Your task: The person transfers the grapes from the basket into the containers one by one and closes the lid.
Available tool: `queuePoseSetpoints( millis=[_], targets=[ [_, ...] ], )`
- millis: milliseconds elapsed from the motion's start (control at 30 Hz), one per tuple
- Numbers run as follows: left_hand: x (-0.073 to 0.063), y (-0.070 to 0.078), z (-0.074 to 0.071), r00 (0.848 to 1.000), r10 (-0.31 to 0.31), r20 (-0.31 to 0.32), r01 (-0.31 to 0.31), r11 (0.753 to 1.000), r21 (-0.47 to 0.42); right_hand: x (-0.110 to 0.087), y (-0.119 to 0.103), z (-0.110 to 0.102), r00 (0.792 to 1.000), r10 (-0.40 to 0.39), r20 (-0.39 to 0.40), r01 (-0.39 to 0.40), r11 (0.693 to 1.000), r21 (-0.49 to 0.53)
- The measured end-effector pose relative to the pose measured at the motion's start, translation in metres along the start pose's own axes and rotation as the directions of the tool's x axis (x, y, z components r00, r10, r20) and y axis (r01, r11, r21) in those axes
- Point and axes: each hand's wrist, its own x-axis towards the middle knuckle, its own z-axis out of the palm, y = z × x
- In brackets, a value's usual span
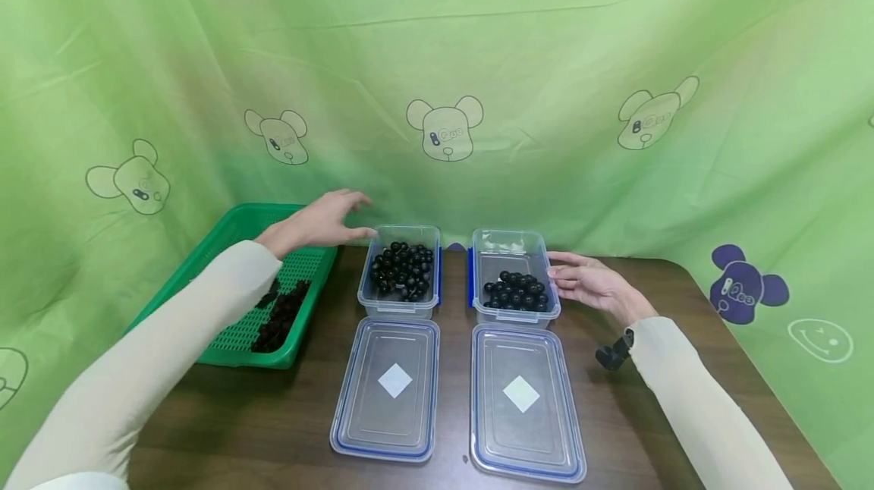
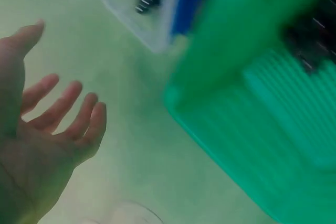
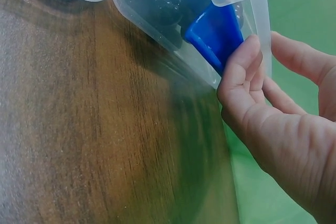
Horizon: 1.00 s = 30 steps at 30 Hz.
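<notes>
Two clear plastic boxes stand side by side on the table. The left box [image 1: 398, 302] holds many dark round grape-like fruits [image 1: 403, 270]; a smaller heap of the same fruits [image 1: 517, 291] lies at the near end of the right box [image 1: 508, 251]. My left hand [image 1: 321, 223] hovers by the left box's far left corner, fingers spread and holding nothing. Its palm faces the left wrist camera. With loosely bent fingers, my right hand [image 1: 589, 284] touches the right wall of the right box, beside the blue latch [image 3: 216, 38] in the right wrist view.
On the left, a green perforated basket [image 1: 235, 357] holds dark clumps [image 1: 281, 317]. Two clear lids, the left lid [image 1: 385, 425] and the right lid [image 1: 526, 441], lie in front of the boxes, each with a white square. A green curtain [image 1: 437, 58] hangs behind the wooden table [image 1: 232, 414].
</notes>
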Motion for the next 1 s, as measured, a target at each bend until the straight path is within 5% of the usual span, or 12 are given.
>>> queuePoseSetpoints(
  millis=[367,700,1000],
  targets=[
    [-0.075,-0.067,0.004,0.993,-0.036,-0.112,0.044,0.996,0.076,-0.001,0.004,0.002,1.0,-0.008,0.011,0.008,1.0,-0.011],
    [-0.112,-0.083,0.029,0.999,0.02,0.038,-0.023,0.996,0.087,-0.005,0.001,-0.001,1.0,-0.003,0.003,0.003,1.0,-0.012],
    [-0.126,-0.087,0.043,0.971,-0.009,0.238,0.0,0.999,0.037,-0.006,0.002,-0.001,1.0,-0.006,-0.001,0.006,1.0,-0.007]
  ],
)
